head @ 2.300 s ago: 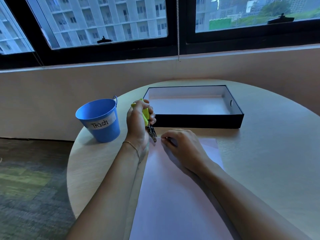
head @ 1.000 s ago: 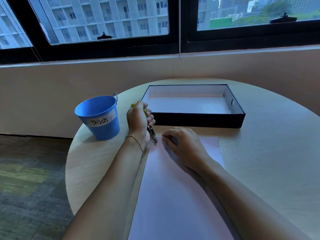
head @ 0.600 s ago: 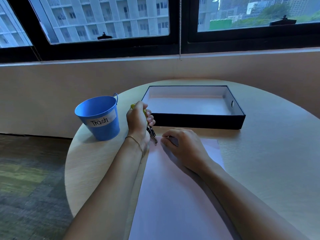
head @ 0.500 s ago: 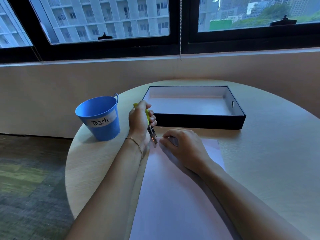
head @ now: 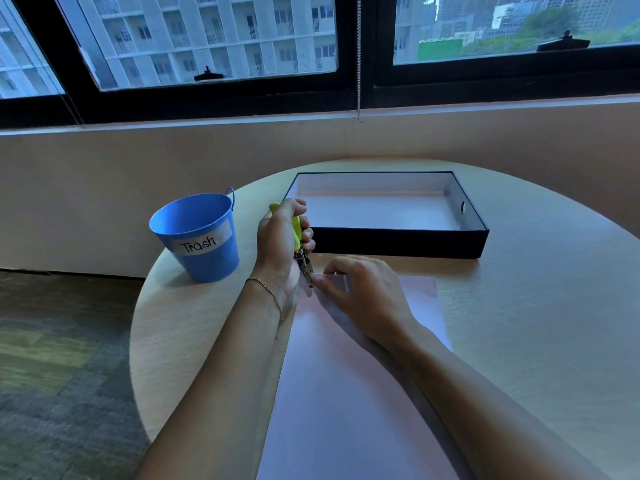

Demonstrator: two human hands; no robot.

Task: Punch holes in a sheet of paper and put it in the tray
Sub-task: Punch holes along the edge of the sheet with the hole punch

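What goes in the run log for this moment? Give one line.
left hand: grips hole punch at paper far-left corner | right hand: pins paper | tray: no paper in it

The left hand [head: 282, 244] grips a yellow hole punch [head: 300, 249], its metal tip at the far left corner of the paper [head: 349, 386]. The right hand [head: 363, 296] presses flat on the paper; the punch may be biting its edge. At 12 o'clock sits the black tray [head: 398, 242], at 10 o'clock a blue bucket [head: 199, 237], both on the round worktop [head: 540, 323].
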